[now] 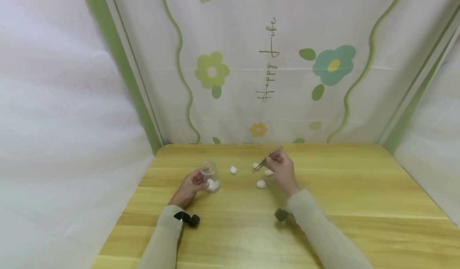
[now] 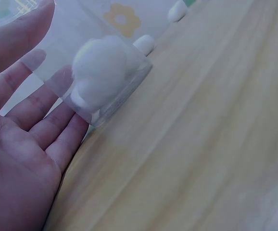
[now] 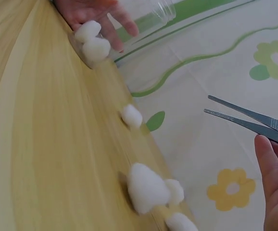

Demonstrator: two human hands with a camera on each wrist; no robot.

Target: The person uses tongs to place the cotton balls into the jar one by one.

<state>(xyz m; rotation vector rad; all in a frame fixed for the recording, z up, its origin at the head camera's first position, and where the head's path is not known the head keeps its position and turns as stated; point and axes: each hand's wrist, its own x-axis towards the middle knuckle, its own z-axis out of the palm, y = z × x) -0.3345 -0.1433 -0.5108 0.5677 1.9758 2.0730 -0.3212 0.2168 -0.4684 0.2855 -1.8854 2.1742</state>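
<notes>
My left hand point(image 1: 188, 188) holds a clear jar point(image 1: 208, 171) upright on the table, thumb on one side and fingers on the other. White cotton balls point(image 2: 100, 67) lie at the bottom of the jar, whose mouth has no lid on it. In my right hand point(image 1: 283, 172) are metal tweezers point(image 3: 245, 120), pinched near the back end. Their tips stand apart with nothing between them, above the table. Around and below the tips lie several loose cotton balls, among them a near one point(image 1: 261, 184) and one closer to the jar point(image 1: 233, 170).
The wooden table point(image 1: 230, 229) reaches back to a white curtain point(image 1: 237, 113) printed with flowers, and white fabric hangs at both sides. A dark wrist camera point(image 1: 194, 221) sits on the left sleeve and another point(image 1: 281, 214) on the right.
</notes>
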